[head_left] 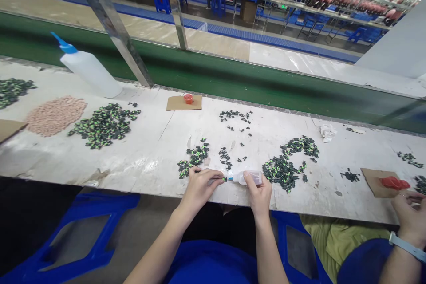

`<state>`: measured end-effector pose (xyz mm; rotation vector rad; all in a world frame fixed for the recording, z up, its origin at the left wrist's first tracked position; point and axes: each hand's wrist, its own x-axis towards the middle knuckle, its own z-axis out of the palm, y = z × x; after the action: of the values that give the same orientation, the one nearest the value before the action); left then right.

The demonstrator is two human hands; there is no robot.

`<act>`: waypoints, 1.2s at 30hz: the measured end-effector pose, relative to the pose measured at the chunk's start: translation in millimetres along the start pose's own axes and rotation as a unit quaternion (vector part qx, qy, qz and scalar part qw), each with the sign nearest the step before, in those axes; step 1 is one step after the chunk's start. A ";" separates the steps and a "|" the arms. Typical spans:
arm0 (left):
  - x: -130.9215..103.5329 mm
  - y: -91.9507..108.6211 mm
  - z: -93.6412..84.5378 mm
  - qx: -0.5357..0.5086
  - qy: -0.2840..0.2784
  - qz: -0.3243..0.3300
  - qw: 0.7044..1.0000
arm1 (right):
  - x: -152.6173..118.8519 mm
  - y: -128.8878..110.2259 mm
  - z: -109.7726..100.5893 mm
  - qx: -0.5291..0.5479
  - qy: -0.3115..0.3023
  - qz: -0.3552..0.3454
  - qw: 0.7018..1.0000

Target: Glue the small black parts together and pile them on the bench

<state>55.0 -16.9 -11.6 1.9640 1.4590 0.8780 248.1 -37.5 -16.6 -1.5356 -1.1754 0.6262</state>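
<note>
My left hand [203, 183] pinches a small black-and-green part [224, 179] between thumb and fingertips, just above the front of the white table [186, 128]. Wrapped in my right hand [259, 193] is a small translucent squeeze bottle [246, 178]. Its blue tip [230, 179] points left and meets or nearly meets the part. Left of my hands lies a small pile of black-and-green parts [197, 154]. Loose black pieces [225, 156] are scattered beyond them, and a larger black-and-green pile [281, 172] sits to the right.
A large white bottle [89, 71] with a blue nozzle stands at the back left, near a pink pile [56, 115] and a dark-green pile [104, 124]. A red cup [188, 98] rests on cardboard [176, 103]. At right, a co-worker's hand [411, 213] is beside red material [394, 183].
</note>
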 end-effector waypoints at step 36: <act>2.3 8.0 -1.1 -0.013 -0.012 -0.037 0.999 | -2.9 11.9 -0.8 0.074 0.007 0.019 0.997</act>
<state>59.5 -16.8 -4.5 1.8831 1.4881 0.8348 251.9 -40.0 -28.0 -1.4371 -1.0671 0.7123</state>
